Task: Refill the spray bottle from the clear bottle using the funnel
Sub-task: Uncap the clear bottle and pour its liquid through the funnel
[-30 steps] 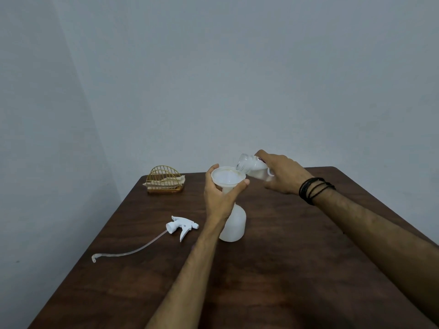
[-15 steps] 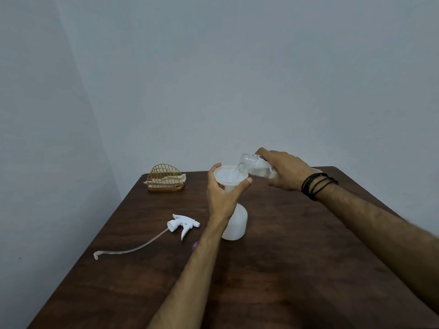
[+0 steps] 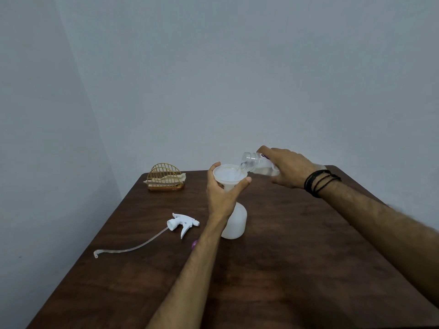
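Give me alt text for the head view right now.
The right hand tips the clear bottle so liquid runs into the white funnel, which the left hand grips atop the spray bottle on a dark wooden table. The removed trigger sprayer lies left of it.

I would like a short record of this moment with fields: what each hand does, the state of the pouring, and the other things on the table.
left hand: grips the white funnel, which sits in the neck of the spray bottle
right hand: holds the clear bottle, tilted, mouth over the funnel
pouring: liquid runs into the funnel
spray head: off the bottle, lying on the table with its tube
far left corner: gold wire holder
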Motion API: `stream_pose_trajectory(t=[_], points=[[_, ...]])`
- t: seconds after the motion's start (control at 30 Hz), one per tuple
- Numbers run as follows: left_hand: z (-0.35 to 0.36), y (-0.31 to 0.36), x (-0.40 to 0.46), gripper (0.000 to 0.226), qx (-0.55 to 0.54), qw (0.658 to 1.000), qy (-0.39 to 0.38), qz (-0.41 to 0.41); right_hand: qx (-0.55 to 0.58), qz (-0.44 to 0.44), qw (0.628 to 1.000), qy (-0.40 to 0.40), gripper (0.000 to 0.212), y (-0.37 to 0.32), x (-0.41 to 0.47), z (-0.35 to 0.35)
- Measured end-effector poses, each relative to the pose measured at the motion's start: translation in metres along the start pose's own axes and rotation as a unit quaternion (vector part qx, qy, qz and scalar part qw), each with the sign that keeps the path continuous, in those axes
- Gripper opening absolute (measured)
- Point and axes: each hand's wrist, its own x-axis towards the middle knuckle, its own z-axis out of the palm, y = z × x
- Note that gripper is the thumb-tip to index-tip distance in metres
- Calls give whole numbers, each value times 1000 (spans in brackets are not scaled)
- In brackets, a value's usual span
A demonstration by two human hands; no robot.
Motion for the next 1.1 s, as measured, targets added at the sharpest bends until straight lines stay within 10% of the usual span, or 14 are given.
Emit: stream_pose_trajectory(t=[1.1], points=[[-3,1,-3,93,-5,1000,-6,4,-28,-5,1000,-12,53,-3,5,-11]])
